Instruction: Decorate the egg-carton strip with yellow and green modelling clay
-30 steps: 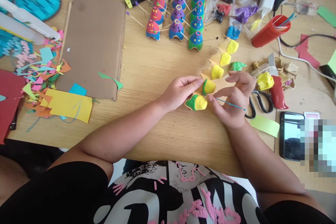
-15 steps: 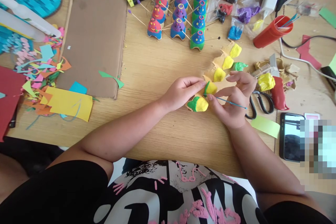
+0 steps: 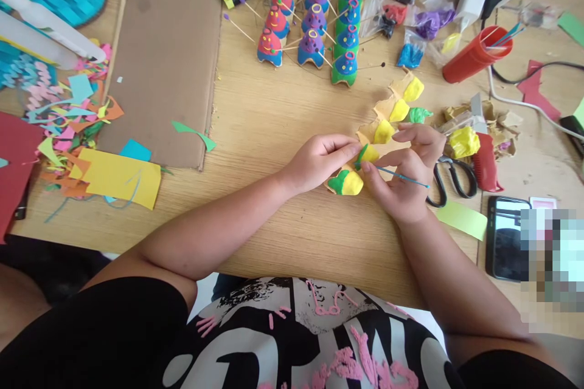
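Note:
A strip of egg-carton cups (image 3: 365, 132) lies on the table, its bumps topped with yellow clay (image 3: 383, 132). On the nearest cup, green clay (image 3: 338, 182) covers the side away from the yellow; the second cup carries a thinner green band. My left hand (image 3: 317, 161) pinches the strip at that second cup, thumb and forefinger closed on its edge. In my right hand (image 3: 406, 176) a thin blue stick (image 3: 404, 177) is gripped between thumb and fingers, its tip at the green band and partly hidden by the thumb. A lump of green clay (image 3: 418, 115) sits beyond the right fingers.
Three rows of finished clay caterpillars (image 3: 311, 47) with sticks poking out stand at the back. A brown cardboard sheet (image 3: 162, 73) and paper scraps (image 3: 123, 176) lie left. Right are a red cup (image 3: 469, 58), scissors (image 3: 456, 179), a phone (image 3: 506, 237) and bagged clay (image 3: 429, 24).
The view has shifted slightly. Both hands keep almost the same place on the strip, and the blue stick stays at the second cup's green clay.

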`<state>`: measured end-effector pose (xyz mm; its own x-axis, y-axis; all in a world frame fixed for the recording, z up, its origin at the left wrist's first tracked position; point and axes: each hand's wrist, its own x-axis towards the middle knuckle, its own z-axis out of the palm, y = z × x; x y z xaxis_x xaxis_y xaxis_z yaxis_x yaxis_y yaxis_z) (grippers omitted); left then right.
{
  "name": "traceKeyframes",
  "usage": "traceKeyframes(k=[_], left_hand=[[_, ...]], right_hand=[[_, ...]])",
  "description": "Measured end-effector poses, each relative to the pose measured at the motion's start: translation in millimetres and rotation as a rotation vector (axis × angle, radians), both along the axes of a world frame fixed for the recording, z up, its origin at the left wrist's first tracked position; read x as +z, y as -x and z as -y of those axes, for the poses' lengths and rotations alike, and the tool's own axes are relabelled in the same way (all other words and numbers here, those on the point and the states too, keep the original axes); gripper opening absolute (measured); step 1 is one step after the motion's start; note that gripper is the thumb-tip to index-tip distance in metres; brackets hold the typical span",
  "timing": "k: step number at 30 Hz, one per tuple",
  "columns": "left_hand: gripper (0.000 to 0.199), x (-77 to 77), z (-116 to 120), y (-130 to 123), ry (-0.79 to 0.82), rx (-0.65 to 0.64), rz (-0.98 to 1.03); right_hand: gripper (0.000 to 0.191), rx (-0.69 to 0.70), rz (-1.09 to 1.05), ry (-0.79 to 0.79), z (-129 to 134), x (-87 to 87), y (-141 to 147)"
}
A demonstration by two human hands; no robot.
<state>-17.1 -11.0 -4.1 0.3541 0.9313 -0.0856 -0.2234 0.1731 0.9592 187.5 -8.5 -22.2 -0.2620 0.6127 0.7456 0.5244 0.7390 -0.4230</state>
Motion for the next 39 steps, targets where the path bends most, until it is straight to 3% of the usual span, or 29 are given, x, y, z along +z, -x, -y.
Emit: traceKeyframes(k=[10,17,25,39], left_hand=[[0.047,-4.0,0.0,0.0,-0.040,-0.002,0.002],[0.047,-6.0,-0.9,0.4,-0.049,0.009,-0.009],[0.047,-3.2,0.6,0.1,-0.023,-0.011,-0.024],[0.052,-7.9,0.5,-0.5,-0.064,-0.021,-0.067]], right_hand=[[0.019,0.071,-0.026,-0.036,-0.4,3.4,0.4],[0.030,-0.027,-0.016,0.090,2.0,-3.8,-4.0],[0.024,0.041,-0.049,-0.014,-4.0,-3.3,-1.8],[0.021,0.056,-0.056,0.025,-2.6,-5.4,-1.5]])
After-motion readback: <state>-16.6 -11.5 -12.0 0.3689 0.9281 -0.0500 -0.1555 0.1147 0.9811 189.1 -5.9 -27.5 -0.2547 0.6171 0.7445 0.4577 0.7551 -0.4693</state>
